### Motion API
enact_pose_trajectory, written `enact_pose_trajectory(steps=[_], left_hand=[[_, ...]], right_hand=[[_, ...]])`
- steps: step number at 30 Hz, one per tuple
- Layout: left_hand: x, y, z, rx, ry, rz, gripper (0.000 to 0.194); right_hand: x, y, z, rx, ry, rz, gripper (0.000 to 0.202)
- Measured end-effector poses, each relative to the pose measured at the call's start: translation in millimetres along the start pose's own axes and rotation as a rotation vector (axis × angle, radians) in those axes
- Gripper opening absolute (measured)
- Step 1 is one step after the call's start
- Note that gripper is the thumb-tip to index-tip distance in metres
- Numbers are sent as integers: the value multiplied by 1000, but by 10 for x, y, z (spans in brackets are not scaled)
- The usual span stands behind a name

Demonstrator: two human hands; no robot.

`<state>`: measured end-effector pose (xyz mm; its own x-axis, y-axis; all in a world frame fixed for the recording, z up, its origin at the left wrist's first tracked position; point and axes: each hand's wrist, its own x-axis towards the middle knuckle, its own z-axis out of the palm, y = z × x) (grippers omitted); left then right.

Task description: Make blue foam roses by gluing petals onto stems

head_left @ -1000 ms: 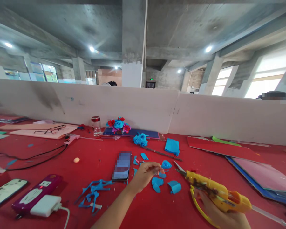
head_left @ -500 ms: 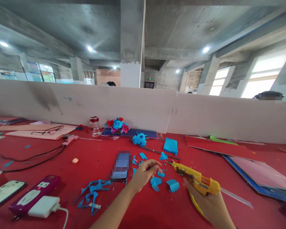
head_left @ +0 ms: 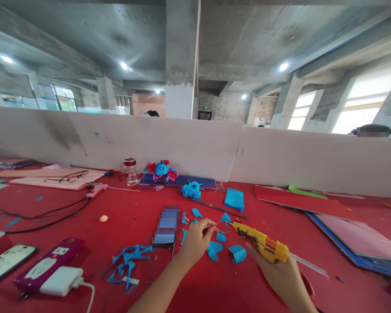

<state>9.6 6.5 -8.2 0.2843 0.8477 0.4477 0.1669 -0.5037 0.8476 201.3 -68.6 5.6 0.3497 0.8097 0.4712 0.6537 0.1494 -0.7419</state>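
My right hand (head_left: 280, 274) grips a yellow hot glue gun (head_left: 262, 241), a clear glue stick (head_left: 309, 264) poking from its back. The gun's metal tip points left, close to the fingertips of my left hand (head_left: 198, 238). Those fingers are pinched together; something thin and reddish seems to be at their tips, too small to name. Under and around my left hand lie curved blue paper pieces (head_left: 237, 254). Farther back are a blue paper flower cluster (head_left: 191, 190) and a stack of blue paper squares (head_left: 234, 198).
A phone (head_left: 166, 226) and blue paper scraps (head_left: 128, 261) lie left of my hands. Farther left are a purple power strip (head_left: 48, 263) with a white charger and another phone (head_left: 8, 265). A jar (head_left: 130, 171) and a flower arrangement (head_left: 161, 170) stand by the white partition (head_left: 182, 139).
The glue gun has moved left and slightly turned, bringing its tip nearer to my left fingertips. My left fingers have drawn into a tighter pinch.
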Motion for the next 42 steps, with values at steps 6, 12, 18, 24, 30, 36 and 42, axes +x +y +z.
enact_pose_trajectory(steps=[6, 12, 18, 24, 30, 36, 42], left_hand=[[-17, -16, 3, 227, -8, 40, 18], [-33, -6, -15, 441, -27, 81, 22], [-38, -7, -10, 497, -36, 104, 23], [-34, -19, -7, 518, -51, 107, 24], [-34, -26, -7, 526, -42, 112, 24], [-40, 9, -15, 528, -50, 110, 25], [-38, -7, -17, 509, -41, 112, 25]], right_hand=[[-15, 45, 59, -82, -35, 43, 37], [5, 144, 81, -144, -94, -2, 34], [-4, 143, 77, -175, -106, 0, 31], [-4, 153, 82, -194, -111, 42, 33], [4, 174, 90, -225, -96, 64, 31], [0, 119, 120, -226, -54, 20, 26], [4, 131, 90, -218, -62, 3, 25]])
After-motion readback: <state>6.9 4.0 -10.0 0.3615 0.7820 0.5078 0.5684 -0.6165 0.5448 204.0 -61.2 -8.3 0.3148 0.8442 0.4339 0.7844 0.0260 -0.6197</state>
